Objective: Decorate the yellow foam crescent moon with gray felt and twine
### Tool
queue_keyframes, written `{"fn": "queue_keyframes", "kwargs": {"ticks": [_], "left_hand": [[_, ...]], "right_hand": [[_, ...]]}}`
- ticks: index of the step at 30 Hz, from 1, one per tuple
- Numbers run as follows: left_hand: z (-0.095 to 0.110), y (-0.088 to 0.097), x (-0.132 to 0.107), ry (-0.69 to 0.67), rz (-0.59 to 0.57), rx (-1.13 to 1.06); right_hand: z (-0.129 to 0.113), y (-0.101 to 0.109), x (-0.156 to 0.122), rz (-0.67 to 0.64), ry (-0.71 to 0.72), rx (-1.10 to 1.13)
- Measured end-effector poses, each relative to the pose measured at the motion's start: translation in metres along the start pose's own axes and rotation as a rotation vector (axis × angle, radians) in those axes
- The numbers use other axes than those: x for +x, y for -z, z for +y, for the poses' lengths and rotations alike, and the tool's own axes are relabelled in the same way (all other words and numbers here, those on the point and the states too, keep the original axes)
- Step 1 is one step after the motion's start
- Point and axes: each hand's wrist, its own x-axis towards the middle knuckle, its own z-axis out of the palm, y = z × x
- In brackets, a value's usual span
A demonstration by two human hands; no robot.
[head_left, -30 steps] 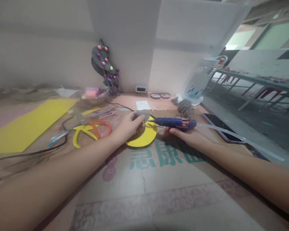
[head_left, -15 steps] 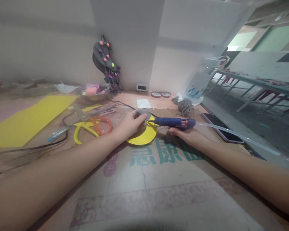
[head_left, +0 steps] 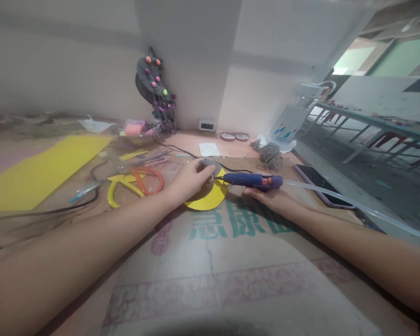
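Right now, the person's right hand (head_left: 271, 198) is wrapped round the grip of a blue glue gun (head_left: 248, 179), fingers closed, with a long translucent glue stick (head_left: 357, 206) trailing from its back end past the table's right edge. The nozzle points left, its tip close by the left hand (head_left: 192, 179), whose thumb and fingers are pinched on the grey upper part of a yellow crescent (head_left: 208, 201). I can't make out from where I stand whether the tip touches it. The crescent lies around the middle of the table (head_left: 192, 140), over a printed cardboard sheet (head_left: 175, 298).

Left of that hand rest a yellow handle loop (head_left: 111, 193) and an orange handle loop (head_left: 149, 181), just beside each other; a yellow sheet (head_left: 49, 172) spreads toward the table's left edge. By the right edge lies a phone (head_left: 322, 184), with a ball of grey yarn (head_left: 270, 156) nearer the far right corner.

Along the far edge, against the wall, I see a dark crescent dotted with coloured balls (head_left: 149, 81), a small white display (head_left: 207, 125) and two round reels (head_left: 227, 136).
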Motion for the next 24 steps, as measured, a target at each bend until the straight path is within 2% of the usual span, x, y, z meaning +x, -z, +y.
{"fn": "queue_keyframes", "kwargs": {"ticks": [7, 12, 24], "left_hand": [[0.002, 0.000, -0.001, 0.025, 0.003, 0.007], [0.002, 0.000, -0.001, 0.037, 0.005, -0.006], [0.001, -0.001, 0.000, 0.038, -0.003, -0.024]], "right_hand": [[-0.004, -0.001, 0.002, -0.016, -0.016, 0.058], [0.002, -0.002, 0.003, 0.005, 0.006, 0.006], [0.008, -0.004, 0.005, -0.008, 0.011, 0.074]]}}
